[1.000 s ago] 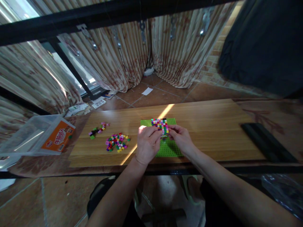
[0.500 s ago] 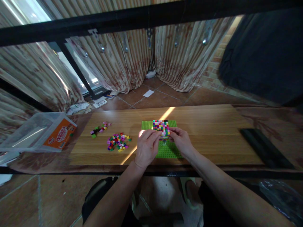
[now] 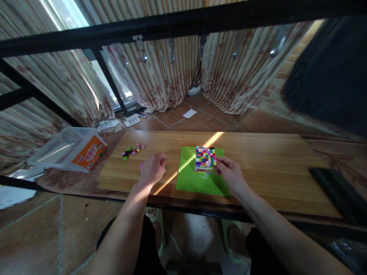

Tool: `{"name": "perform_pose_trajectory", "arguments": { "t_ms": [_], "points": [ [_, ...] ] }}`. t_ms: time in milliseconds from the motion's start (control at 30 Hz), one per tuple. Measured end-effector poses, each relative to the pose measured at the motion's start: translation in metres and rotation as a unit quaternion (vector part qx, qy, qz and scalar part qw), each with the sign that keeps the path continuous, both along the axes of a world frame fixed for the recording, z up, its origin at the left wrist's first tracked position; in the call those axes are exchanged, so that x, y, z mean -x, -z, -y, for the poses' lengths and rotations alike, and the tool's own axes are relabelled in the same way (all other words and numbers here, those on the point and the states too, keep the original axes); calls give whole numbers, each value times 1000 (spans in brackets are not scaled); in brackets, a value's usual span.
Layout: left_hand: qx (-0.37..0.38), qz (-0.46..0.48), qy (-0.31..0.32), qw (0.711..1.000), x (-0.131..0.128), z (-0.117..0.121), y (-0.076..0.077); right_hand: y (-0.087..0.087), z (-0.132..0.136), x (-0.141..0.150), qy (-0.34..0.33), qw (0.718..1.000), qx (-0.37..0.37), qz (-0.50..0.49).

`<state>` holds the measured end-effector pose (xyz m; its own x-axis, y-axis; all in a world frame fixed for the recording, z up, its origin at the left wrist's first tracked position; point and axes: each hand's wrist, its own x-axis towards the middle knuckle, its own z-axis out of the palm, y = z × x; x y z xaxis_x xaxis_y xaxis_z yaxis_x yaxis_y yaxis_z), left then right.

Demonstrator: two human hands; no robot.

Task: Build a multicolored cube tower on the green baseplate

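Observation:
A block of many small multicoloured toy bricks (image 3: 205,157) stands on a green studded baseplate (image 3: 190,183). My right hand (image 3: 231,173) is at its right side, thumb and fingers closed on the edge of the brick block. Left of the baseplate, my left hand (image 3: 153,168) hovers over the pile of loose bricks and covers most of it. Its fingers are curled inward, and whatever may be between them is hidden. A few loose bricks (image 3: 140,166) peek out beside that hand.
Farther left on the wooden board (image 3: 266,160) lies a small cluster of bricks (image 3: 132,151). A clear plastic bin (image 3: 61,152) with an orange label stands past the board's left end. A dark flat object (image 3: 335,191) lies at the right end.
My left hand has left the brick block and moved left over the loose pile. My right hand stays at the block's right side. The view has shifted slightly left.

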<state>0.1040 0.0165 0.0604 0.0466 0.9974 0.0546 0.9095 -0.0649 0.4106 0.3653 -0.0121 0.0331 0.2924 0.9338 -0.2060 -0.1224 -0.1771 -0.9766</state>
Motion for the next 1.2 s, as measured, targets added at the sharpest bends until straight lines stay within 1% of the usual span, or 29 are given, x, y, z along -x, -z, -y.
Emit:
{"name": "perform_pose_trajectory", "arguments": {
  "t_ms": [67, 133, 267, 367, 467, 600, 800, 933, 1033, 1133, 1200],
  "points": [
    [44, -23, -5, 999, 12, 1, -1, 1, 0, -1, 0, 1000, 1, -2],
    [66, -30, -4, 997, 21, 1, -2, 2, -1, -1, 0, 1000, 3, 1],
    [78, -39, -7, 996, 34, 3, -4, 4, -2, -1, -2, 1000, 6, 8],
    [71, -53, -4, 996, 37, 3, -4, 5, -2, -1, -3, 1000, 7, 10],
    [54, -52, -4, 997, 34, 4, -2, 5, -2, 0, 1, 1000, 8, 11],
    [32, -53, -11, 998, 23, 5, -1, 6, -3, 0, -1, 1000, 8, 12],
    [20, -83, 60, 995, 4, 7, 3, 7, -2, 0, -3, 1000, 6, 18],
    [25, -94, 81, 992, -1, 7, 5, 6, -2, 1, -5, 1000, 5, 13],
    [17, -51, 87, 995, -5, 6, 2, 4, -2, 1, -6, 1000, 6, 12],
    [-12, 48, 108, 993, -16, 8, -5, 2, -2, 2, -8, 1000, 3, 14],
    [-34, 122, 128, 984, -26, 13, -9, 2, -2, 2, -11, 1000, -2, 19]
  ]
}}
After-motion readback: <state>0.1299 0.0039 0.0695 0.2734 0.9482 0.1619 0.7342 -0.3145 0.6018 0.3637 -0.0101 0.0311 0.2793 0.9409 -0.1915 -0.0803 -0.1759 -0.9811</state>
